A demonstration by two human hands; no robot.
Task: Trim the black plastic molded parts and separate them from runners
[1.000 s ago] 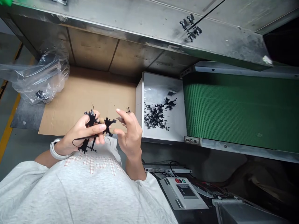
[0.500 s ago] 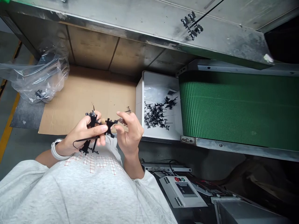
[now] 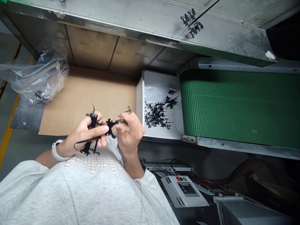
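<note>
My left hand [image 3: 87, 132] is closed round a black moulded plastic frame [image 3: 86, 147], with thin runners branching off it. The thumb presses on a flat black plastic part [image 3: 110, 127] on the frame's right side. My right hand [image 3: 130, 131] pinches that part's right end between thumb and forefinger. A small shiny piece shows between these fingers; its kind is unclear. Behind the right fingertips pokes a thin black runner [image 3: 128, 109]. Just right of my hands, a white bin [image 3: 140, 93] holds a heap of similar black plastic pieces [image 3: 156, 115].
Cardboard [image 3: 93, 87] covers the worktop, with a clear plastic bag [image 3: 44, 78] at its left. A green conveyor belt [image 3: 234, 106] runs off right. Above is a metal ledge [image 3: 117, 15] bearing a black moulded cluster [image 3: 192, 25]. A control box [image 3: 182, 190] stands lower right.
My right thumb and forefinger have closed in slightly on the part's right end. The left hand keeps its hold, and the view has shifted a little.
</note>
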